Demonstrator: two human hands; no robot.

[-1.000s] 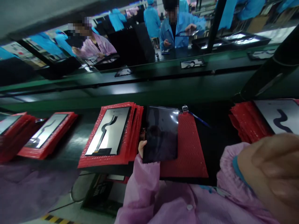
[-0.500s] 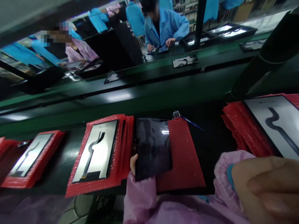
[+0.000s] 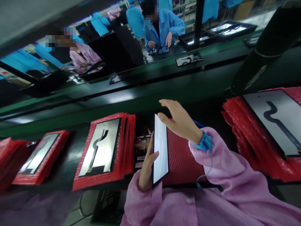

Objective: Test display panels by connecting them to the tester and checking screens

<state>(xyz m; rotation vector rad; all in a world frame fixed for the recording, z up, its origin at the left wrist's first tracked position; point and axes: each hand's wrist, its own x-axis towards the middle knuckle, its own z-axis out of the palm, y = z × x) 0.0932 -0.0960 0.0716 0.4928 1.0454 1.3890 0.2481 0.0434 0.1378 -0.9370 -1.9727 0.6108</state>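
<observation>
My left hand [image 3: 148, 166] grips a thin display panel [image 3: 161, 153] by its left edge, thumb over the face. The panel is tilted steeply, and its face looks bright white. Over its top end hovers my right hand [image 3: 181, 121], fingers stretched out and thumb apart. The thumb is close to the panel's upper corner; whether it touches, I cannot tell. A blue wrist strap [image 3: 204, 142] with a cord is round my right wrist. Under and right of the panel lies a red bubble-wrap pouch [image 3: 181, 157], with a blue pen [image 3: 198, 123] partly hidden behind my right hand.
Stacks of red bubble-wrap pouches [image 3: 128, 147] lie left and right, topped by silver-backed panels [image 3: 101, 147] with dark flex cables. Behind runs a green-edged bench [image 3: 145, 94]. A dark post [image 3: 265, 53] rises at the right. Across the bench, a co-worker in blue [image 3: 162, 28] handles a panel.
My right hand has come in from the lower right to the panel's top end. The panel has turned from a dark, flatter face to a steep tilt with a white face.
</observation>
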